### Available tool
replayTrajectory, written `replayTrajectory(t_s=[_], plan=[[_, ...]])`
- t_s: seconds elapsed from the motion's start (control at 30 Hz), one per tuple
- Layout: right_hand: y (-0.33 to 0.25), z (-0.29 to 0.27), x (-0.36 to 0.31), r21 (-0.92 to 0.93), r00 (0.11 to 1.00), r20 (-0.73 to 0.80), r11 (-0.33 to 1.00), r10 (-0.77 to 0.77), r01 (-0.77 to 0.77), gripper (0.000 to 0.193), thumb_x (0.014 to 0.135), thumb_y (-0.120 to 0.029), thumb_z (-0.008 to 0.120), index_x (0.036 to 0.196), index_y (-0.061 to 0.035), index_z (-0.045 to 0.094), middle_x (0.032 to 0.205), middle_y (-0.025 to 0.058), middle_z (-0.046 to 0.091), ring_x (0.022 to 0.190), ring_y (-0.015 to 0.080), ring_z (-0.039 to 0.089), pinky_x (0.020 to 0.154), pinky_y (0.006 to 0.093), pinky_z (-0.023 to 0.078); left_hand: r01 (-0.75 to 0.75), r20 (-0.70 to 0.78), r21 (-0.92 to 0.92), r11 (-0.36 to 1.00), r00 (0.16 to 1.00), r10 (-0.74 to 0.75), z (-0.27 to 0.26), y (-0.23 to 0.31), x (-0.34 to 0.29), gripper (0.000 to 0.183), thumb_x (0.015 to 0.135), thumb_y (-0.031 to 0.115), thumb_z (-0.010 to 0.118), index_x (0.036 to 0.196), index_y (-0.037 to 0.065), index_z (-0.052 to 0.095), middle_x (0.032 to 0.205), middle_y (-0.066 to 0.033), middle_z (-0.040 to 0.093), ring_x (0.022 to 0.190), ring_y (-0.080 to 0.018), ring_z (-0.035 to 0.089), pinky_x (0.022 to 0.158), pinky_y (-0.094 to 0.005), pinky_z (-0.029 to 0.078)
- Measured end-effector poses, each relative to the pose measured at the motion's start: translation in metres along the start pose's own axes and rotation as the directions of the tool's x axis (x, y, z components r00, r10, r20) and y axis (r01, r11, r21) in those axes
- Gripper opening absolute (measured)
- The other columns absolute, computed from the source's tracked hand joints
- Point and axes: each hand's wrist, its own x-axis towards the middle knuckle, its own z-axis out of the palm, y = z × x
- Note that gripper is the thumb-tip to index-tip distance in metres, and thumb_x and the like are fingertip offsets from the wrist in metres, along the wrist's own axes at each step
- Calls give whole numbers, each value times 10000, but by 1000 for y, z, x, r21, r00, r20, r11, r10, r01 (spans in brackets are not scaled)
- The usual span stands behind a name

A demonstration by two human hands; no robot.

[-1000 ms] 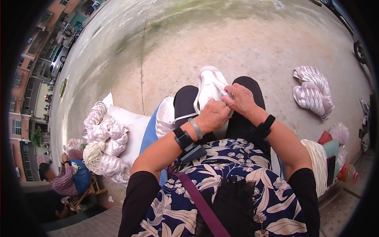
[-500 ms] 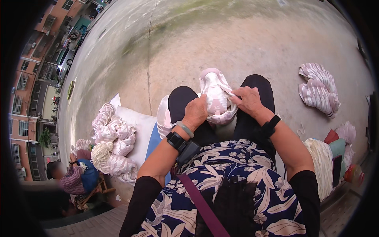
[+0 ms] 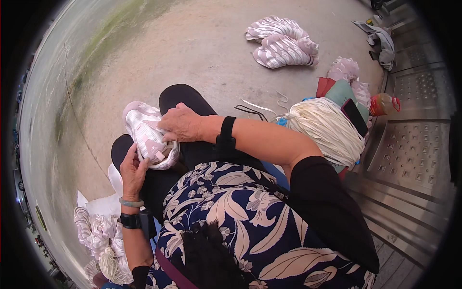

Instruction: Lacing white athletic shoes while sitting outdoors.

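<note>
Right hand (image 3: 183,124) pinches pink-white shoe (image 3: 145,126), left hand (image 3: 133,174) against it (fingers' grip unclear), seemingly adjusting; next likely needs steadying.

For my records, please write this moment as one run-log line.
shoe: toe pointing away; left hand: at shoe's left side; right hand: at shoe's right side; white cords: bundled, right
</note>
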Motion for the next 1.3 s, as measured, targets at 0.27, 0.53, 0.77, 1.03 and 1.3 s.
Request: replayTrajectory(t_s=[0.27, 0.53, 0.77, 1.03, 1.3], plan=[[100, -102, -181, 127, 722, -424, 825, 547, -551, 159, 783, -217, 590, 846, -81, 645, 802, 133, 624, 788, 313, 599, 703, 389, 469, 11, 8, -152, 988, 1000, -10, 6, 3, 0, 564, 780, -49, 589, 1311, -9, 401, 920, -18, 515, 742, -54, 509, 670, -173, 438], [147, -106, -306, -210, 384, -142, 352, 912, -912, 109, 706, -175, 592, 762, -109, 658, 775, 132, 640, 776, 322, 614, 692, 421, 475, 49, 43, -153, 987, 998, -43, 6, 6, 2, 564, 794, -57, 574, 1318, -5, 373, 952, -28, 508, 791, -64, 528, 711, -177, 441], [136, -98, -299, -334, 387, -100, 335, 917, -881, 91, 702, -156, 562, 706, -120, 645, 747, 136, 634, 762, 316, 617, 668, 430, 473, 61, 39, -146, 987, 998, -56, 5, 7, 3, 555, 801, -38, 586, 1315, -3, 377, 942, -26, 504, 799, -64, 529, 722, -175, 439], [149, -78, -306, -405, 528, -213, 418, 822, -813, 94, 710, -175, 565, 695, -134, 649, 770, 131, 642, 781, 311, 615, 631, 431, 440, 59, 35, -110, 992, 998, -55, 4, 3, -3, 552, 807, -22, 596, 1316, 11, 386, 927, -14, 500, 787, -59, 524, 706, -170, 435], [162, -85, -295, -487, 415, -41, 345, 909, -802, 121, 733, -177, 569, 752, -196, 687, 763, 96, 644, 794, 293, 617, 653, 440, 394, 22, -5, -149, 989, 1000, -23, 6, 1, 0, 563, 799, -19, 613, 1318, 9, 395, 949, -15, 515, 753, -50, 504, 680, -163, 429]])
